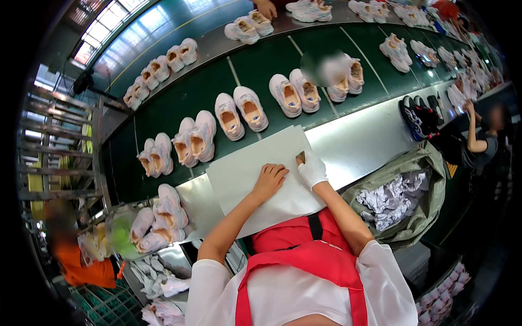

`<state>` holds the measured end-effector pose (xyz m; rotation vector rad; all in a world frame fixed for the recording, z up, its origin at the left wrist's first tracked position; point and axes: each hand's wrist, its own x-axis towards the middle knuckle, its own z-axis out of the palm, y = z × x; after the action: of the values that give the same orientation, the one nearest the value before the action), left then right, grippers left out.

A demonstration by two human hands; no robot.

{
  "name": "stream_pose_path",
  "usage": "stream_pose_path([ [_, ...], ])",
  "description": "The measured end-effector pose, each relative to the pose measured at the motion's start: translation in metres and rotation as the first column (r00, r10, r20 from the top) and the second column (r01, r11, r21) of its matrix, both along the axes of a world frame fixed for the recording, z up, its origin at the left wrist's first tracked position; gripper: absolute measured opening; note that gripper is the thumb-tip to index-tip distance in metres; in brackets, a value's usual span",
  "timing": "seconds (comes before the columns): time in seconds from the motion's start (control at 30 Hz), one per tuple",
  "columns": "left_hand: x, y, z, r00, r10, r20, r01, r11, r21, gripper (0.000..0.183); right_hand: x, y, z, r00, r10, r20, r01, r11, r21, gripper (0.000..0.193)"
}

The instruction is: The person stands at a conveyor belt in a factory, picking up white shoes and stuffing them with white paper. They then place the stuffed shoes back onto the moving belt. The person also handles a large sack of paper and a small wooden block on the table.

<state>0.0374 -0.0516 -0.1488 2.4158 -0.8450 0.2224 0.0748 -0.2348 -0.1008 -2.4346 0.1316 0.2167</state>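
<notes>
A stack of pale grey-white paper sheets [244, 174] lies in front of me on the metal ledge of the work line. My bare left hand [269, 182] rests flat on the sheets, fingers stretched forward and slightly bent. On the right part of the paper is my right hand [312, 171] in a white glove. Its fingers are closed, with a small brownish patch at their tips that is too small to name. Just beyond the paper, a pair of white-pink sneakers [251, 108] stands on the green conveyor belt [212, 81].
More sneaker pairs line the belt. Loose shoes [169, 209] are piled at the ledge's left end. An olive sack [429, 190] of crumpled paper [394, 198] stands at my right. Black shoes [416, 117] sit on the ledge beyond it. Other people work at both sides and opposite.
</notes>
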Motion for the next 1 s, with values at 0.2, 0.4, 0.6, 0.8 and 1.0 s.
stream_pose_path([
  [0.2, 0.018, 0.003, -0.006, 0.995, 0.081, -0.057, -0.086, 0.991, -0.099, 0.026, 0.003, 0.012, 0.009, 0.985, 0.15, -0.089, -0.153, 0.988, -0.035, 0.017],
  [0.4, 0.031, -0.019, -0.013, 0.963, 0.266, -0.034, -0.268, 0.948, -0.172, 0.021, 0.02, 0.012, -0.015, 0.993, 0.119, -0.022, -0.12, 0.992, -0.045, 0.021],
  [0.6, 0.03, -0.013, -0.028, 0.967, 0.253, 0.021, -0.244, 0.948, -0.203, 0.022, 0.012, 0.019, 0.002, 0.972, 0.22, -0.076, -0.219, 0.975, 0.027, 0.023],
  [0.8, 0.01, 0.002, -0.002, 0.958, 0.274, 0.084, -0.249, 0.941, -0.228, 0.022, 0.014, 0.011, -0.008, 0.997, 0.072, -0.01, -0.072, 0.997, -0.028, 0.021],
  [1.0, -0.006, 0.001, 0.023, 0.956, 0.245, 0.164, -0.218, 0.962, -0.166, 0.016, 0.019, -0.005, -0.018, 1.0, 0.003, -0.017, -0.005, 0.998, -0.064, 0.02],
])
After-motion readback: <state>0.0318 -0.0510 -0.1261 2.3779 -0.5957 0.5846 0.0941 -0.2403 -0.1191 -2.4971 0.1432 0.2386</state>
